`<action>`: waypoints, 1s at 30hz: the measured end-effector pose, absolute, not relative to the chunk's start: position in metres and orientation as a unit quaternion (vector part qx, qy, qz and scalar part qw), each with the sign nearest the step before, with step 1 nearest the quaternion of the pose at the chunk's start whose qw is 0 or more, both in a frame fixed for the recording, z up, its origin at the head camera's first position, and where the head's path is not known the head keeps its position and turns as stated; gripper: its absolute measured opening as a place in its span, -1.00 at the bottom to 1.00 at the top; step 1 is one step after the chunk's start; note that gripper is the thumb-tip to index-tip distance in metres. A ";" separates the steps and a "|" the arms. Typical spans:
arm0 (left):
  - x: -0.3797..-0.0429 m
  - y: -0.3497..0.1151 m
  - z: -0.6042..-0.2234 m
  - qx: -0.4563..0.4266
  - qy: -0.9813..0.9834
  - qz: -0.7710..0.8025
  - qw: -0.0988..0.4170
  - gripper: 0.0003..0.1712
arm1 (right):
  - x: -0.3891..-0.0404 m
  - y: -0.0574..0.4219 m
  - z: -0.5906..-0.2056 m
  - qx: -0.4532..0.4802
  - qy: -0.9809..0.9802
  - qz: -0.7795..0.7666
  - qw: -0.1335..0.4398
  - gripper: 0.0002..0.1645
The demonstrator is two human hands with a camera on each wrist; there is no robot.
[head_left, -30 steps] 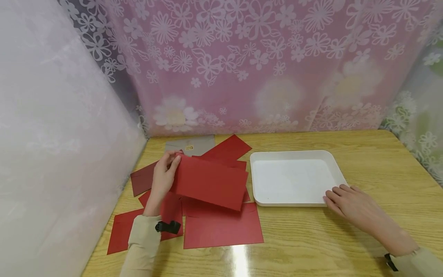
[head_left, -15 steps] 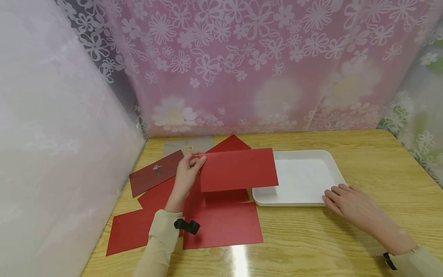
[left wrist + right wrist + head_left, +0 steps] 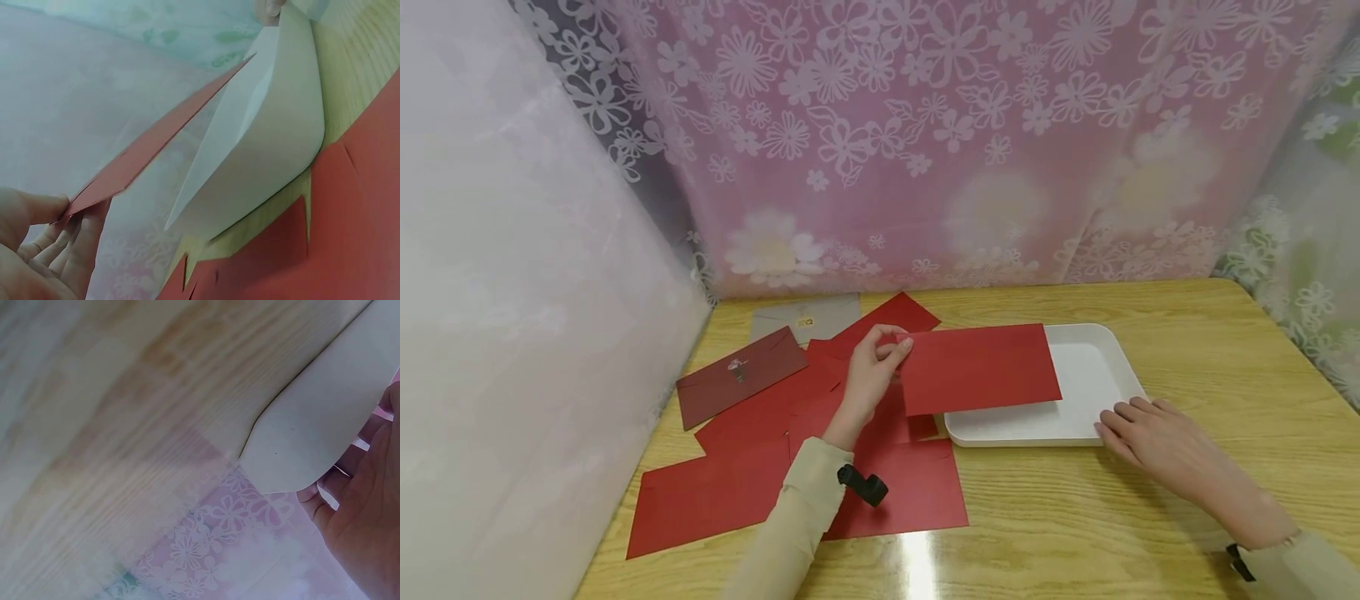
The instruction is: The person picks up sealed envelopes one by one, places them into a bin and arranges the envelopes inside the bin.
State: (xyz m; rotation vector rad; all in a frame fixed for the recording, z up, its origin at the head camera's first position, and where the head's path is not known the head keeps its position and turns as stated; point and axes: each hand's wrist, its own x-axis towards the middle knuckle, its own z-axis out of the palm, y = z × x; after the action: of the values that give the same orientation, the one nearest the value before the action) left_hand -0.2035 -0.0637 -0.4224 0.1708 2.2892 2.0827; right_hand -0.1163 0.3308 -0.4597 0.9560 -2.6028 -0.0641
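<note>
My left hand [image 3: 872, 371] pinches a red envelope [image 3: 981, 367] by its left end, between thumb and fingers. The envelope is above the white tray [image 3: 1093, 367] and hides much of its left and middle part. In the left wrist view the envelope [image 3: 150, 147] slants, clear of the tray's wall [image 3: 269, 112] below. My right hand [image 3: 1165, 442] holds the tray's front right corner, with its fingers bent over the rim, as the right wrist view shows on the tray's wall [image 3: 306, 425]. Several more red envelopes [image 3: 707, 500] lie overlapping left of the tray, partly under my left forearm.
A dark maroon envelope [image 3: 741, 375] and a grey envelope [image 3: 805, 318] with a gold mark lie at the back left of the wooden table [image 3: 1037, 525]. A pink flowered curtain [image 3: 880, 167] hangs behind, and a pale sheet [image 3: 535, 292] hangs at the left.
My left hand has carried the red envelope rightward from over the pile to over the tray, levelling it. The maroon envelope is now uncovered. My right hand stays at the tray's corner.
</note>
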 end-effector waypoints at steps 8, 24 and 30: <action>-0.211 -0.028 -0.431 0.109 0.776 0.620 0.047 -0.60 | -0.116 0.331 -0.461 0.349 -0.918 -0.029 0.185 -0.04; -0.215 0.003 -0.438 0.160 0.908 0.382 0.066 -0.37 | -0.118 0.329 -0.462 0.361 -0.907 -0.032 0.214 -0.05; -0.210 0.014 -0.432 0.221 0.944 0.238 0.060 -0.33 | -0.117 0.330 -0.461 0.363 -0.912 -0.041 0.186 0.06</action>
State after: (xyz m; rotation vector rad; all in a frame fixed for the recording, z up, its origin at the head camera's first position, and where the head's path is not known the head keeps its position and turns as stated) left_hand -0.2102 0.0138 -0.4322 0.6683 2.8575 0.7217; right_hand -0.1174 0.3304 -0.4607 1.0232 -2.5688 -0.1164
